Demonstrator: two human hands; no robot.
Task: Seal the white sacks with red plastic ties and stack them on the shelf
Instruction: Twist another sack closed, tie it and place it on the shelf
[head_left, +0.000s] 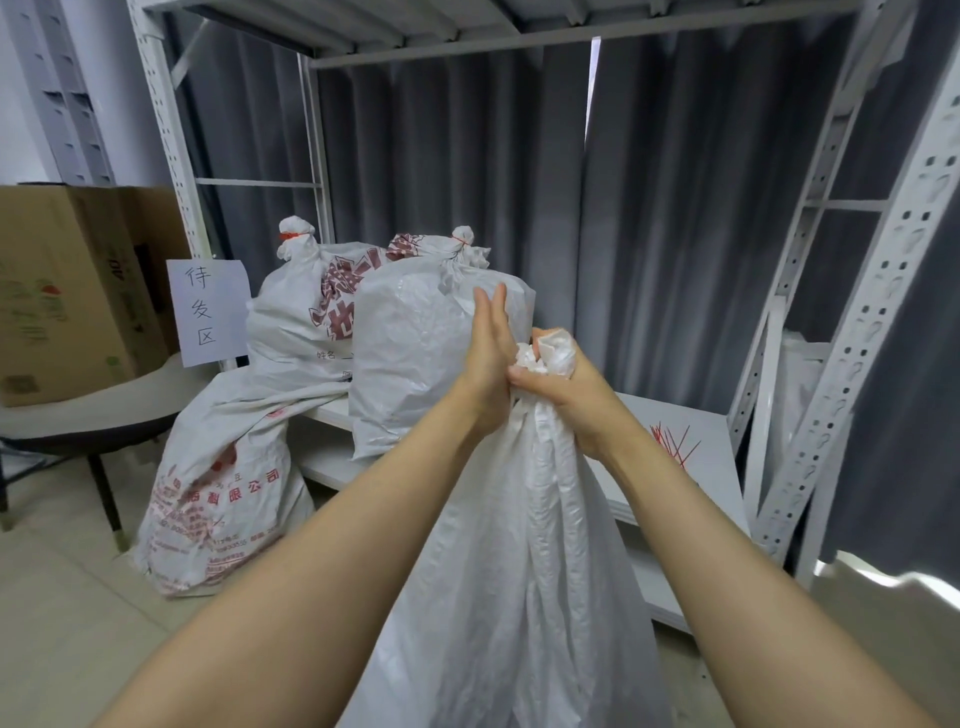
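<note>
Two hands work the neck of a white sack (519, 571): the right hand (563, 392) clamps the gathered mouth, seemingly keeping it bunched for tying, while the left hand (488, 358) presses flat against it, fingers (487, 306) straight. Right of the sack, red ties (674, 441) lie within reach on the shelf (719, 457); behind it stand tied sacks (291, 317). Its base is cut off; any tie beneath the grip is hidden.

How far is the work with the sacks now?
Done: sacks on the shelf show a left tied neck and a right tied neck. In hand: the right hand grips the gathered neck of an untied sack; the left hand lies flat against it. Left: bind it with the loose red ties, shelve it, perhaps the floor sack too.
</note>
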